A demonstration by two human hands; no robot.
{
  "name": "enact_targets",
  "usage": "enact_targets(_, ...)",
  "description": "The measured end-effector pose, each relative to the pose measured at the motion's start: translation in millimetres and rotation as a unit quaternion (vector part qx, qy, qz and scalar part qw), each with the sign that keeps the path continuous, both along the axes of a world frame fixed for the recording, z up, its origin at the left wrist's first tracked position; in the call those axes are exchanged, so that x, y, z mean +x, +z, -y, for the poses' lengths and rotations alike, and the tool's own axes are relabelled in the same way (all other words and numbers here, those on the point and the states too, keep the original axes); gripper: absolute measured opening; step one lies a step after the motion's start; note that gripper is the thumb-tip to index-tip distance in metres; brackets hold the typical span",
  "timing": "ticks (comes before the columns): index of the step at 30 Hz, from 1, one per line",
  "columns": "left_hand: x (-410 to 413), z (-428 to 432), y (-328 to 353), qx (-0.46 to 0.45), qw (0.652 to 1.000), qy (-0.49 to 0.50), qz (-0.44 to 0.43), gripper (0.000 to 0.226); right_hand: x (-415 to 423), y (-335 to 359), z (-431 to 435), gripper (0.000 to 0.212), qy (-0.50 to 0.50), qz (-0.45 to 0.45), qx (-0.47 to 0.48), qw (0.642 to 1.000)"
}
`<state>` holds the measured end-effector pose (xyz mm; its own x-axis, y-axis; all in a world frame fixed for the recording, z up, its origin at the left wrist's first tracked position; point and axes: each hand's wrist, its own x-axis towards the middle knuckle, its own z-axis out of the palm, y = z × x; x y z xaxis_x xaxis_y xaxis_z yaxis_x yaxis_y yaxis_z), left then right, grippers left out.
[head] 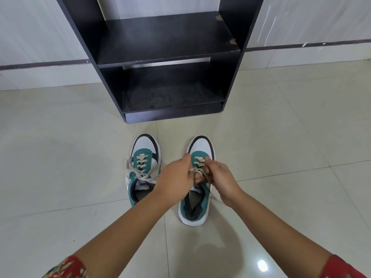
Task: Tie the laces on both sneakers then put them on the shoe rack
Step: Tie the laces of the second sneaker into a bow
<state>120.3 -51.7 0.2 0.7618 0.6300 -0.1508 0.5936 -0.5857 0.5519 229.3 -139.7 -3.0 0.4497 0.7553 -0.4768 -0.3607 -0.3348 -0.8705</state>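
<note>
Two teal, white and black sneakers stand side by side on the floor, toes toward the rack. The left sneaker [143, 157] has its cream laces tied in a bow over the tongue. Both hands are over the right sneaker [195, 205]. My left hand [175, 180] pinches its lace [198, 162] from the left; my right hand [219, 177] grips the lace from the right, one strand trailing down past the shoe's side. The knot itself is hidden between my fingers. The black shoe rack [166, 57] stands straight ahead.
The rack has two open shelves, an upper one [166, 35] and a lower one [172, 97], both bare. It stands against a pale wall with a dark skirting stripe. Glossy cream floor tiles [60, 157] surround the shoes. Red patterned sleeves show at the bottom corners.
</note>
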Motion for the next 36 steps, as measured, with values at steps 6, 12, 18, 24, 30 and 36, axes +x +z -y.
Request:
enact_targets(6,9.7,-18.4,14.0,-0.403,0.899,0.174,0.007,0.018,1.9,-12.4,12.2,0.046,0.015,0.256,0.011,0.966)
enact_targets(12,2.8,-14.1,6.4,-0.459,0.861,0.209,0.058,0.013,-1.5,-16.9,21.9,0.034,0.108,0.428,-0.020,0.897)
enact_targets(18,-4.2,-15.0,-1.8,-0.437,0.851,0.253,0.145,0.015,7.7,-16.3,23.4,0.018,0.049,0.308,-0.027,0.950)
enact_targets(24,-17.3,-18.2,-20.5,-0.574,0.721,0.349,0.170,0.024,7.4,-29.4,36.4,0.024,-0.051,0.066,-0.107,0.991)
enact_targets(30,-20.1,-19.7,-27.6,-0.581,0.747,0.295,0.129,0.026,-2.9,-24.9,27.6,0.024,-0.149,-0.141,-0.001,0.979)
enact_targets(36,-18.7,-16.9,-26.0,-0.565,0.774,0.260,0.115,0.035,-7.0,-28.4,20.9,0.027,-0.224,-0.304,0.074,0.923)
